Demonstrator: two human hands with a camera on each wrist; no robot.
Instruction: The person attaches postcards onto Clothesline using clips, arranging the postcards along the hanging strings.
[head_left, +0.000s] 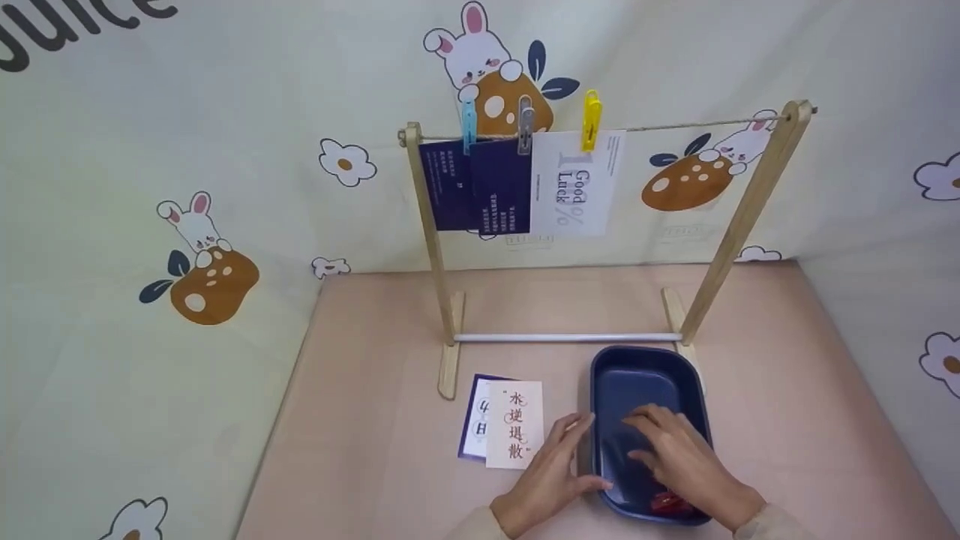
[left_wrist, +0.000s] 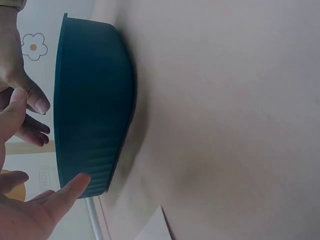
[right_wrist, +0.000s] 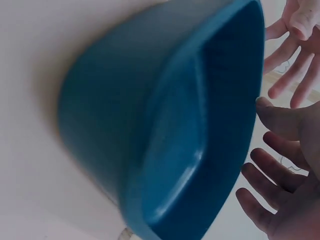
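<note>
A dark blue basin (head_left: 651, 442) stands on the table, with a red clothespin (head_left: 670, 503) in its near end. My left hand (head_left: 551, 474) is at the basin's left side, fingers spread; its index finger (left_wrist: 70, 192) lies along the outer wall in the left wrist view. Over the basin hovers my right hand (head_left: 679, 457), fingers loosely bent and nothing held in them. In the right wrist view this right hand (right_wrist: 285, 170) shows above the rim. Left of the basin lie a white card with red characters (head_left: 515, 424) and, partly under it, a purple-edged card (head_left: 474, 420).
Behind the basin stands a wooden rack (head_left: 731, 225) with a string and a white bottom bar (head_left: 566, 337). Two dark blue cards (head_left: 501, 187) and a white "Good Luck" card (head_left: 577, 184) hang there from blue (head_left: 469, 126), grey (head_left: 525, 126) and yellow clothespins (head_left: 592, 120).
</note>
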